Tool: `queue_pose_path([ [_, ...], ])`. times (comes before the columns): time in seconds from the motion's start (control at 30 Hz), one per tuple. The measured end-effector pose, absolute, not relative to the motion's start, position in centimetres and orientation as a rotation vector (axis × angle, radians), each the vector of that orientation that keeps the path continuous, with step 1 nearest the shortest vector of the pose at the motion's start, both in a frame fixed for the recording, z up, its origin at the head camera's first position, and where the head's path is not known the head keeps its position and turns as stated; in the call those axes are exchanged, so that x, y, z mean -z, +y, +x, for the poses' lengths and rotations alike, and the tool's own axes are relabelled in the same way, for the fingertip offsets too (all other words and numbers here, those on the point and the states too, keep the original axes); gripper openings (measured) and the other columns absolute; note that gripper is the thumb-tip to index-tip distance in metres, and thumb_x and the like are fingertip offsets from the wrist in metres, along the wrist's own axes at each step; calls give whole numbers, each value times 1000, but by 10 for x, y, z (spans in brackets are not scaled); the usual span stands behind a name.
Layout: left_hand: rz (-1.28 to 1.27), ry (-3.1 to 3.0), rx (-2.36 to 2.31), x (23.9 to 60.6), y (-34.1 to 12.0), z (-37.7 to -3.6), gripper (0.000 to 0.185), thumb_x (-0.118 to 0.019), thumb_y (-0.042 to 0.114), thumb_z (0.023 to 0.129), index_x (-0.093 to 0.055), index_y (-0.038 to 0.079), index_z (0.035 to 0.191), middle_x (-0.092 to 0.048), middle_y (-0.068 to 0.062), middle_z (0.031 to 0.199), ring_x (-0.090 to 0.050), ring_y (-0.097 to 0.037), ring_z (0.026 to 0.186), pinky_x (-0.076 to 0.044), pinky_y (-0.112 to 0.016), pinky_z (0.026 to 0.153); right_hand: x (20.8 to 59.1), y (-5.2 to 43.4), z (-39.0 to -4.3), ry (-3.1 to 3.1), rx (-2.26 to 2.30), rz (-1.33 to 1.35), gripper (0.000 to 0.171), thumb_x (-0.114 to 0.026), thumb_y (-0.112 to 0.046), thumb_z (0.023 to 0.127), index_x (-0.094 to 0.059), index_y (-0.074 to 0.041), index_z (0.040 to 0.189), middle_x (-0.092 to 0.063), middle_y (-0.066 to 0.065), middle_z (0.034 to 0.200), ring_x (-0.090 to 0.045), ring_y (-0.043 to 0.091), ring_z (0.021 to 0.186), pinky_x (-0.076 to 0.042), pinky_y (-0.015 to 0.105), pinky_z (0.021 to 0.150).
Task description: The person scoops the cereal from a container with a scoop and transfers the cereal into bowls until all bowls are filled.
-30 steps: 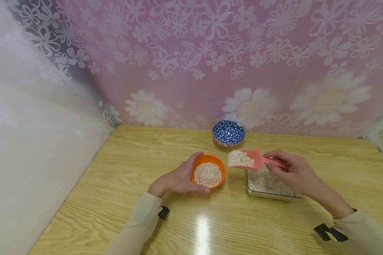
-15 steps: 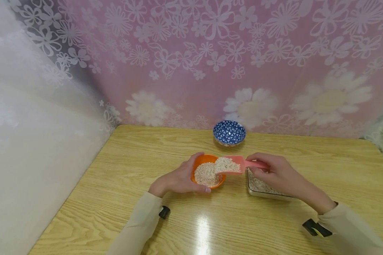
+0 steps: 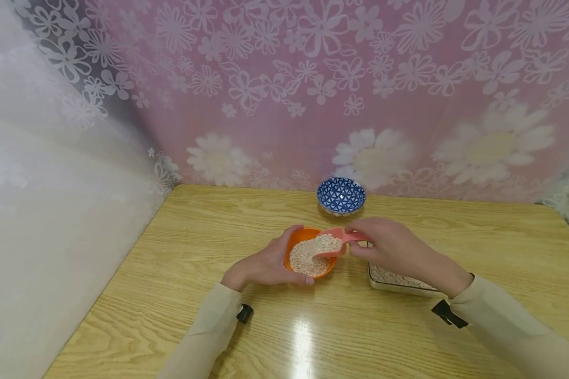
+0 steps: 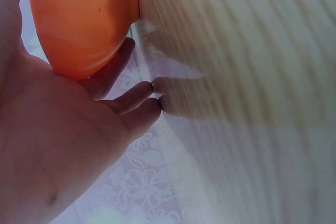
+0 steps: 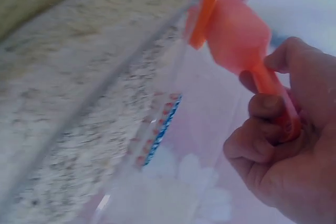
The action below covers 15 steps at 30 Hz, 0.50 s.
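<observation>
Wood-grain counter (image 3: 180, 273) w/ pink flowered curtain (image 3: 313, 79) behind it and a pale curtain along the left edge. Clear tray (image 3: 384, 281) of oats sits right of centre, partly hidden by the right forearm; in the right wrist view its wall and grain fill are close up (image 5: 79, 103). Orange bowl (image 3: 297, 238) stands just left of the tray, approx centre of the counter, holding oats (image 3: 303, 258). Blue patterned bowl (image 3: 341, 195) sits behind both, near the back curtain, apart from them. Left hand (image 3: 265, 263) cups the orange bowl from its left side, thumb at the front, fingers curved round the wall; left wrist view shows palm against the bowl's underside (image 4: 84, 19). Right hand (image 3: 389, 245) grips the handle of a pink scoop (image 3: 334, 235), fingers curled tight round it (image 5: 273, 108). Scoop is tilted over the orange bowl's right rim, its load of oats lying at the lip and meeting the pile in the bowl.
</observation>
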State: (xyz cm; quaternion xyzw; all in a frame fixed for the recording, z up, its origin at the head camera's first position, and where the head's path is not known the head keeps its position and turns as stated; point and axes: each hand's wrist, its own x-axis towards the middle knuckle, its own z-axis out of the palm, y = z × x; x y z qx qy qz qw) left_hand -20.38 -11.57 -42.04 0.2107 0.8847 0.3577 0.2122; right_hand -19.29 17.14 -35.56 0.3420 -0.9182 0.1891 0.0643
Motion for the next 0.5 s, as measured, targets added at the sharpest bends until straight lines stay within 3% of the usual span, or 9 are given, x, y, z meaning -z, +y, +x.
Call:
queue_pose_path([
  [0.27, 608, 2454, -1021, 422, -117, -205, 118, -85, 55, 76, -10, 28, 163, -36, -1, 161, -38, -26, 144, -36, -53, 119, 342, 146, -198, -2758, -480, 1137, 14, -69, -19, 92, -73, -14, 104, -74, -1, 98, -64, 13, 81, -55, 33, 69],
  [0.43, 605, 2449, -1023, 422, -117, -204, 117, -84, 56, 77, -10, 30, 163, -37, -2, 159, -39, -26, 143, -37, -53, 118, 331, 141, -199, -2768, -452, 1207, 4, -70, -20, 93, -70, -17, 93, -69, -7, 84, -53, 4, 67, -45, 23, 57],
  [0.5, 595, 2454, -1012, 421, -117, -204, 117, -84, 57, 77, -9, 30, 163, -35, -2, 161, -37, -26, 144, -36, -54, 118, 327, 142, -199, -2800, -413, 1211, 7, -71, -21, 93, -67, -19, 87, -66, -9, 80, -49, 3, 64, -41, 21, 55],
])
